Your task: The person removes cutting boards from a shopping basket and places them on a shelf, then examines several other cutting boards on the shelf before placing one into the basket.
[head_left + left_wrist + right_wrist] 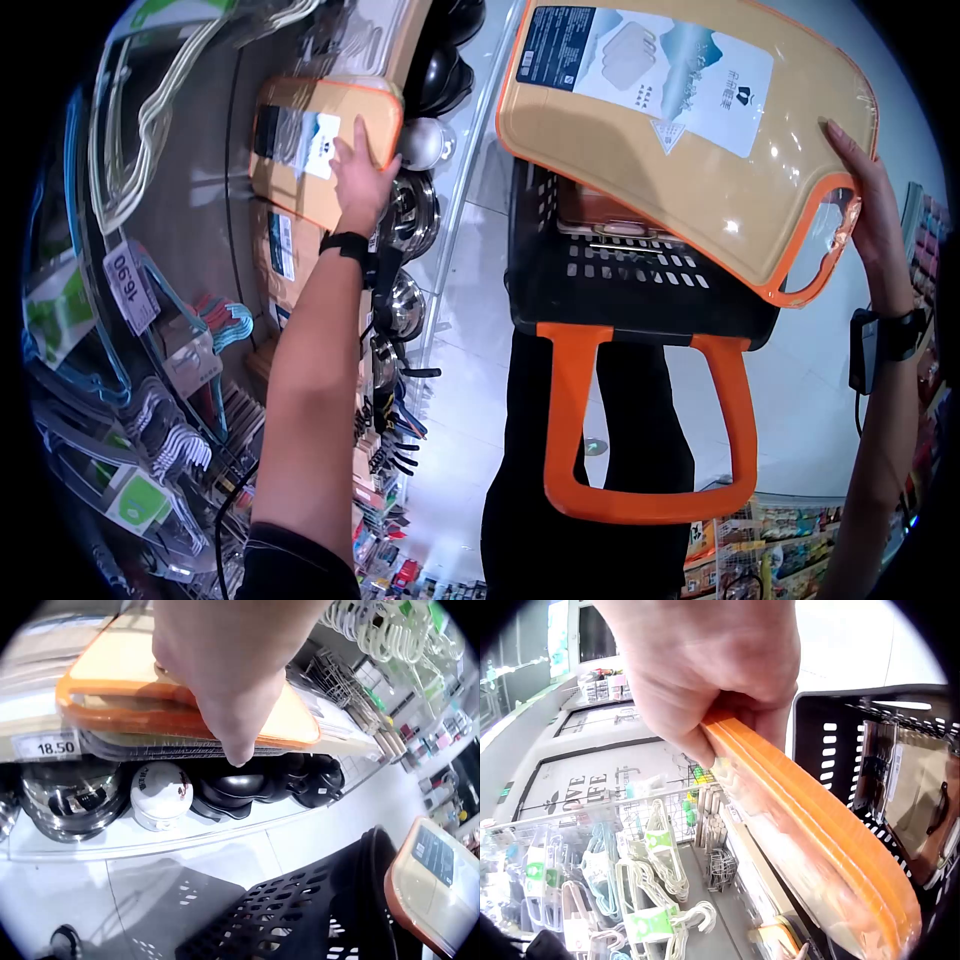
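Note:
My right hand [870, 195] grips a tan cutting board [590, 135] with an orange rim, wrapped in clear film and labelled, by its edge near the handle slot. In the right wrist view the fingers curl round the orange edge [810, 817]. The board is tilted over a black shopping basket [640, 290]. On the shelf at left, my left hand [362, 185] rests with spread fingers on a similar orange-rimmed board [285, 165], one digit over its front edge in the left wrist view. Its orange handle end [135, 705] lies on a stack.
Inside the basket lies a brown packaged item [922, 795]. The basket's orange handle [570, 430] hangs towards my legs. Pots and pans [410, 210] stand on the shelf below the boards. Hangers [140, 130] hang at left, near a price tag [130, 285].

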`<state>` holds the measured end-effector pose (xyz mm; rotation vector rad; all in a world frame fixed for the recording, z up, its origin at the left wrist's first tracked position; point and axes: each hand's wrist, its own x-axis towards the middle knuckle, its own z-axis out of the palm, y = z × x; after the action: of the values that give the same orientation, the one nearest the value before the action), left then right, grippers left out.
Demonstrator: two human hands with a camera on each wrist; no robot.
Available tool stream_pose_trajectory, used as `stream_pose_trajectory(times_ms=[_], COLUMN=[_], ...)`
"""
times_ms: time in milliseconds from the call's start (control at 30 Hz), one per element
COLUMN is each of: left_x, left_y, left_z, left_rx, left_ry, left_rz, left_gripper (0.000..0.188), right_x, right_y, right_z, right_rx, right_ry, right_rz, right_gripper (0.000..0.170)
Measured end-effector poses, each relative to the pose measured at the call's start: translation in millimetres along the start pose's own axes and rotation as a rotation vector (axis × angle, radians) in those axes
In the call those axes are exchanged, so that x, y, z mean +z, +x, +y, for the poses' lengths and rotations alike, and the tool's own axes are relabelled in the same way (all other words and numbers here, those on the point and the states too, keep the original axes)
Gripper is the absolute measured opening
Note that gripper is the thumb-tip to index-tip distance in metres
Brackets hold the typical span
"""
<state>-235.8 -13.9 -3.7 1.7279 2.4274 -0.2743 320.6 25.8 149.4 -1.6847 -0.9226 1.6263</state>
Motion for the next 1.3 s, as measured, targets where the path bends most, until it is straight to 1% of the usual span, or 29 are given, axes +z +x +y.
stream_pose_trajectory(times_ms=[100,133,167,233,267,300,367,400,500,533,633,667,700,767,800,867,933,1033,1100,1167,1267,1300], left_x=[-13.6,-24.2,-33.3,-62.6,-60.4,-57.0,-31.4,-31.0,-23.9,-23.1,-43.8,-37.9,-38.8,-33.7,-22.1,-13.2,-7.7,-21.2,-36.9,-50.5,-52.0,-50.0], left_y=[11.9,21.1,28.7,35.2,40.7,41.9,45.3,36.9,28.3,31.5,22.0,36.1,40.3,45.2,50.7,47.5,48.0,53.9,50.2,46.5,44.4,45.2], left_z=[-2.5,-3.5,-3.5,19.8,17.4,14.8,-2.8,7.7,7.0,6.6,40.2,40.6,52.1,74.6,75.5,77.3,78.3,64.3,69.3,66.7,62.6,65.1], left_rx=[0.044,0.051,0.104,0.027,0.079,0.123,0.189,0.122,0.084,-0.005,0.091,0.177,0.275,0.491,0.554,0.531,0.533,0.701,0.658,0.686,0.715,0.718], left_ry=[-0.006,0.018,0.078,0.184,0.257,0.244,0.222,0.215,0.194,0.19,0.425,0.459,0.588,0.844,0.907,1.061,1.197,1.094,1.06,0.996,0.992,0.99], left_rz=[0.002,-0.023,-0.008,-0.185,-0.188,-0.208,-0.187,-0.189,-0.222,-0.312,-0.147,-0.051,-0.016,0.044,0.043,-0.062,-0.149,-0.116,-0.166,-0.18,-0.183,-0.173], left_gripper=[0.093,0.092,0.092,0.095,0.099,0.09,0.077,0.065,0.068,0.077,0.084,0.084,0.084,0.083,0.082,0.079,0.077,0.069,0.063,0.06,0.056,0.055], right_x=[-24.9,-30.8,-32.2,-28.3,-26.9,-26.5,-29.9,-33.1,-40.8,-39.2,-33.5,-32.2,-30.1,-26.0,-23.3,-22.8,-30.1,-46.2,-58.3,-63.0,-61.8,-69.6], right_y=[-1.0,-1.4,-6.0,-14.7,-17.7,-17.0,-20.2,-19.7,-18.6,-18.2,-16.3,-13.3,-12.5,-12.6,-10.8,-4.0,1.8,12.5,18.3,20.8,13.9,15.4], right_z=[20.4,28.9,32.9,28.8,30.3,29.6,29.8,32.2,33.8,33.3,31.1,33.5,37.3,43.8,46.1,53.5,59.0,76.5,84.0,88.4,104.6,109.4], right_rx=[0.011,0.024,0.047,0.075,0.058,0.053,0.049,0.041,0.052,0.046,0.014,0.002,-0.001,0.005,0.005,-0.011,-0.009,0.013,0.022,0.006,-0.016,-0.011], right_ry=[0.013,0.021,0.052,0.111,0.112,0.13,0.163,0.222,0.226,0.24,0.252,0.241,0.23,0.276,0.288,0.303,0.213,0.105,0.058,0.036,0.059,0.04], right_rz=[0.033,0.044,0.045,0.027,0.046,0.042,0.061,0.059,0.008,0.008,0.038,0.055,0.075,0.034,0.023,0.022,-0.002,-0.056,-0.058,-0.024,0.064,0.032], right_gripper=[0.048,0.048,0.048,0.049,0.048,0.048,0.047,0.045,0.044,0.044,0.044,0.045,0.045,0.047,0.047,0.049,0.049,0.053,0.055,0.057,0.056,0.055])
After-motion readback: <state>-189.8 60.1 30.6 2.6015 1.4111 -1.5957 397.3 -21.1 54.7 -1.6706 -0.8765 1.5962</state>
